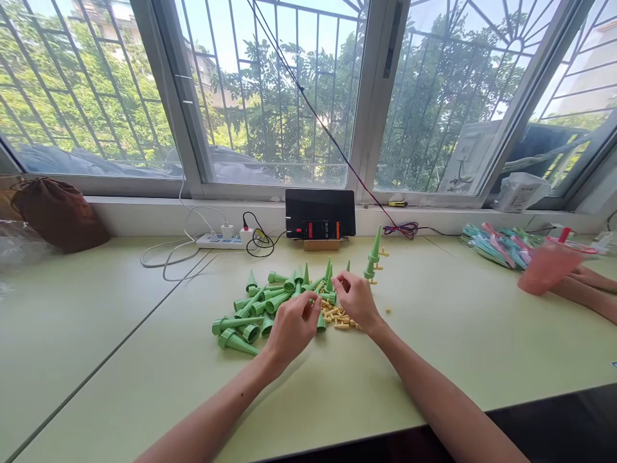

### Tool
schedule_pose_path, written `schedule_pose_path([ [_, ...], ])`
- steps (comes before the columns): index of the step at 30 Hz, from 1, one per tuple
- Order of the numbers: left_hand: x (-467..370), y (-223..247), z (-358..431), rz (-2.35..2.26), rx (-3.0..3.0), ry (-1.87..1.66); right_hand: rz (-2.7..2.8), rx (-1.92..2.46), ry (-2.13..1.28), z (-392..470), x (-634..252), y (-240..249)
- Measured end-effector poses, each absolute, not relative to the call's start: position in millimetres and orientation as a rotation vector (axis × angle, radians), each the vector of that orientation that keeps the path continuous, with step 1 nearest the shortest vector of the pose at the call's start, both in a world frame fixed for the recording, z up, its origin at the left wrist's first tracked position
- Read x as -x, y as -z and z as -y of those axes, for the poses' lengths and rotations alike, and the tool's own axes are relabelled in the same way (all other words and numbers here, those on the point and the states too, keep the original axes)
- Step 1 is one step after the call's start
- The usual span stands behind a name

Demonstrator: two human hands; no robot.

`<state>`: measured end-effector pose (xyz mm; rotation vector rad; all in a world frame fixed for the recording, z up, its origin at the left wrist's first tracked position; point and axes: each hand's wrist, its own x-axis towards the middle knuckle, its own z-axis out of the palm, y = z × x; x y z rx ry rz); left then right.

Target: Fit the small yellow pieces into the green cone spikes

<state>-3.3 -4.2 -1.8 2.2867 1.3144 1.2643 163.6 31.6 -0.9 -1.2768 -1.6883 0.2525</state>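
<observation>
Left hand (295, 325) is half curled, thumb and fingertips close together; right hand (357, 301) is in a similar loose pinch. I can't tell from here if either has hold of anything (the fingers hide it). Green cones (277, 302) lie heaped ahead and to the left of the left hand, so that's the nearer one. Axes are mixed; the two at the near-left edge lie flat, tips roughly toward that hand. Yellow pegs (342, 326) spread between the hands, right hand closest. I'd say the layout hinges on that: cones left, pegs right. Stacked cones (374, 251) stand in a column beyond the right hand.
</observation>
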Motion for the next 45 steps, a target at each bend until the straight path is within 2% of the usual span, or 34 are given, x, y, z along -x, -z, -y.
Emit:
schedule_pose_path([
  [10,3,3,2,-1.306,-2.262,-1.289,1.776,1.368,-0.174,-32,-165,2],
  [20,3,4,2,-1.319,-2.287,-1.289,2.041,1.760,-0.093,-27,-165,-1],
  [27,3,3,4,-1.309,-2.300,-1.303,2.151,1.843,-0.055,-25,-163,-2],
  [38,2,5,3,-1.307,-2.307,-1.296,2.117,1.759,-0.068,-25,-164,0],
  [45,3,3,2,-1.311,-2.312,-1.256,1.831,1.379,-0.260,-21,-158,-5],
])
